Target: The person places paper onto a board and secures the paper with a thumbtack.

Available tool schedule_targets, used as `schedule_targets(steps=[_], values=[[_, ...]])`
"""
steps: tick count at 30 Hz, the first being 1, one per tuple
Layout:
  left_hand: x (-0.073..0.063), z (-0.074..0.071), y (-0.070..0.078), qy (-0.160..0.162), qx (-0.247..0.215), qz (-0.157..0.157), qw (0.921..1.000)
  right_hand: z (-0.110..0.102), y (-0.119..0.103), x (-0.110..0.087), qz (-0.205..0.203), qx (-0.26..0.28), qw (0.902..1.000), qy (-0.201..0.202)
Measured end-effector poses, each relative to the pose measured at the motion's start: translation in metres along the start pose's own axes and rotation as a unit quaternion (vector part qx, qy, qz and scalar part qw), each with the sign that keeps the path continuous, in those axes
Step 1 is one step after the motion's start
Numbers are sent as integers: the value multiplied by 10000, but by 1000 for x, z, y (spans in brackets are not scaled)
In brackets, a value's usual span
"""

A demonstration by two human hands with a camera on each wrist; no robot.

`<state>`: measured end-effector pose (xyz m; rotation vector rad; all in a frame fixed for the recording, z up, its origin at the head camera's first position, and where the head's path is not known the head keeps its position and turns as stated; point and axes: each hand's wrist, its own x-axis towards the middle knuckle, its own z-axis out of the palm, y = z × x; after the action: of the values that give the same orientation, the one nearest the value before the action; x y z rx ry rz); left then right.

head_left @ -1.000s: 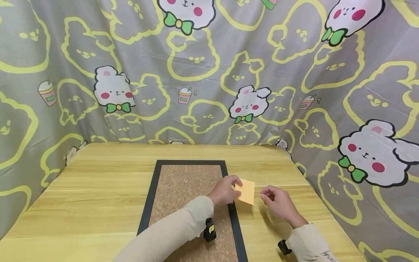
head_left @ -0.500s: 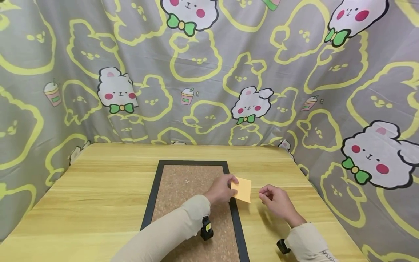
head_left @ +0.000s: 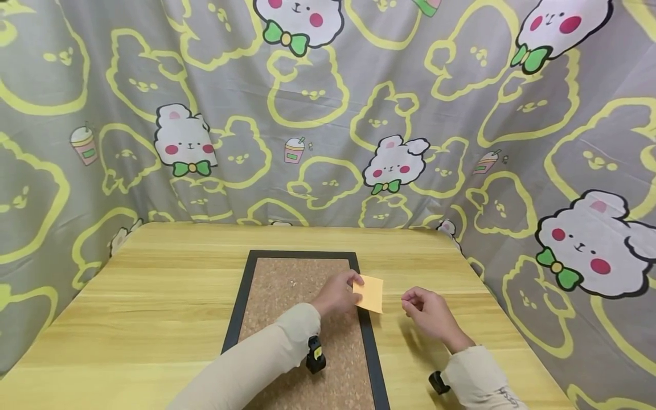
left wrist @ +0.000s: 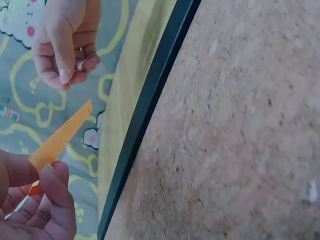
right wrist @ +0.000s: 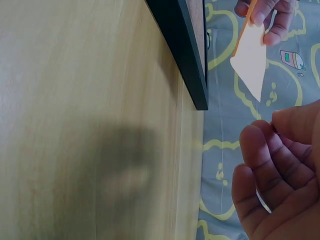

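Note:
My left hand pinches an orange sticky note by its left edge, thumb against fingers, above the right side of the corkboard's black frame. In the left wrist view the note shows nearly edge-on, slightly bent. The corkboard lies on the table beneath my left arm. Right of the note, and apart from it, my right hand is raised over the table, fingers curled and thumb tip meeting the index finger. Whether anything small sits between those fingertips cannot be made out.
A tiny white thing is on the upper part of the cork. The wooden table extends on both sides of the board. Behind and to the sides hangs a grey curtain with cartoon animals.
My left hand has carried the sticky note leftward, closer over the board's right frame. The right hand has drifted slightly left, its finger pose unchanged. The head view has shifted a little.

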<state>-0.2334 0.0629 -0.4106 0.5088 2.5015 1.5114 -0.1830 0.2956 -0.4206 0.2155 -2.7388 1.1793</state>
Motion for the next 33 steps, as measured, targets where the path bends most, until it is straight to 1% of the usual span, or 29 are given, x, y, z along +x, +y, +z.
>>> schedule_targets(steps=[9, 15, 19, 23, 26, 33], values=[[-4, -11, -6, 74, -166, -136, 9997, 7, -7, 8, -116, 10, 9999, -86], [-4, -18, -12, 255, -104, -100, 9996, 11, -9, 11, -163, -40, 9998, -101], [-5, -20, -14, 243, -291, -121, 9992, 14, -9, 11, -175, -39, 9998, -131], [-7, -23, -18, 230, -381, -167, 9989, 17, -9, 12, -403, -42, 9991, -119], [-8, -27, -20, 298, -296, -194, 9989, 19, -11, 15, -499, 5, 9987, -136], [-12, -36, -25, 362, -386, -336, 9980, 23, -19, 19, -378, 105, 9990, -214]])
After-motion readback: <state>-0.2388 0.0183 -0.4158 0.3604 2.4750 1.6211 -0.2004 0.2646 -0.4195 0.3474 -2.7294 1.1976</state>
